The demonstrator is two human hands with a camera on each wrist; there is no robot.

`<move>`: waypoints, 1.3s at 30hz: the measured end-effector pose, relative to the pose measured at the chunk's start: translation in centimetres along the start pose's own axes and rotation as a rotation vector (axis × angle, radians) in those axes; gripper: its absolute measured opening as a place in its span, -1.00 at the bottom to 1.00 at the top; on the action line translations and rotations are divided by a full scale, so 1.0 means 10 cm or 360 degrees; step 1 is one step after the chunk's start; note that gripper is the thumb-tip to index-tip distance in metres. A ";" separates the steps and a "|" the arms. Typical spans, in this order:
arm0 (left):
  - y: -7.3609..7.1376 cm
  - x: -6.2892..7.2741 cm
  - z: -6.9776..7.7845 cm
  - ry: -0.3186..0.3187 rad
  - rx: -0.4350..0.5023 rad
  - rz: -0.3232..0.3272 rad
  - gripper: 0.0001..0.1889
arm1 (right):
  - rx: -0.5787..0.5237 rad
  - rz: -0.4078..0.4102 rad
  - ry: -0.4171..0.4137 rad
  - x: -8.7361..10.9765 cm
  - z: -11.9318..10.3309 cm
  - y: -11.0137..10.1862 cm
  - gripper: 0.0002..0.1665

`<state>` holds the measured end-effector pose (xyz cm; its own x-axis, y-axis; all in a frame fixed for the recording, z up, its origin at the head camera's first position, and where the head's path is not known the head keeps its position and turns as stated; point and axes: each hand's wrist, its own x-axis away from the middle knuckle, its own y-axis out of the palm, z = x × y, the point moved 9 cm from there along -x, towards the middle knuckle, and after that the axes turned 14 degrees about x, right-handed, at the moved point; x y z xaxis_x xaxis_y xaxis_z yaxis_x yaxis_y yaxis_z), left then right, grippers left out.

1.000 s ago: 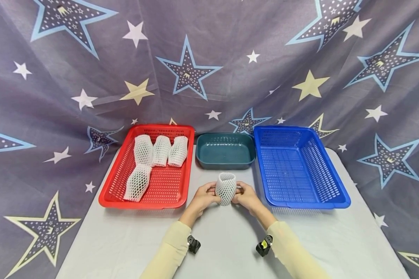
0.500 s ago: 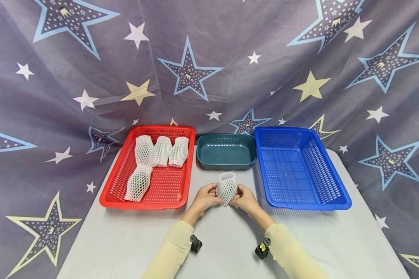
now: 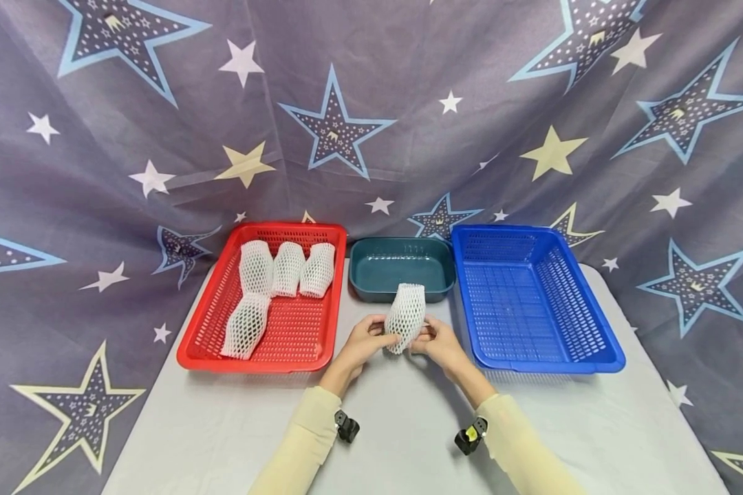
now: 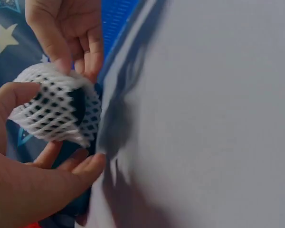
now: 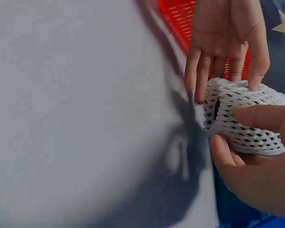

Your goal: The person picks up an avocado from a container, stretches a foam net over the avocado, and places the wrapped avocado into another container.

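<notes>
A white foam net sleeve (image 3: 405, 317) is held between my two hands above the table, in front of the dark green tray. My left hand (image 3: 365, 342) pinches its left side, with the thumb laid across the mesh in the left wrist view. My right hand (image 3: 441, 346) pinches the other side near the lower end; its thumb presses the netting (image 5: 249, 116) in the right wrist view. Through the mesh and the near opening the inside looks dark; I cannot tell whether something is in it. Several similar white foam nets (image 3: 287, 268) lie in the red basket (image 3: 188, 354) at left.
The dark green tray (image 3: 371, 297) stands behind the hands, between the red basket and a blue basket (image 3: 607, 357) at right. All rest on a table with a pale cloth (image 3: 402, 447). A star-patterned curtain (image 3: 371, 96) rises behind.
The held foam net has tipped away and risen, so its top rim now overlaps the green tray's front. Its upper opening no longer shows in the head view. Both hands shifted their fingers slightly.
</notes>
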<state>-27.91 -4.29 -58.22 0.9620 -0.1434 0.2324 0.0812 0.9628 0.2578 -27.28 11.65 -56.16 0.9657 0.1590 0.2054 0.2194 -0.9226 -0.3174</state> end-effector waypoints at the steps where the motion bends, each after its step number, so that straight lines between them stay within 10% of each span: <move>1: 0.01 0.00 0.01 -0.0006 0.0053 -0.0008 -0.43 | -0.0032 -0.0004 -0.0007 0.00 -0.03 -0.01 -0.23; 16: 0.12 0.03 0.34 0.0087 0.0377 0.0028 -0.43 | -0.0485 -0.0123 -0.0175 0.07 -0.41 -0.10 -0.26; 28: 0.13 0.07 0.47 0.0331 0.0492 0.0176 -0.45 | -0.0490 0.0059 -0.0184 0.07 -0.47 -0.13 -0.26; 39: 0.15 0.13 0.59 0.0347 0.0264 0.0071 -0.39 | -0.0529 0.0135 -0.0133 0.06 -0.44 -0.20 -0.25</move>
<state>-28.13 -4.36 -51.98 0.9985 -0.0318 0.0444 0.0110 0.9138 0.4061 -27.75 12.02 -51.39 0.9895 0.0927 0.1105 0.0942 -0.9955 -0.0087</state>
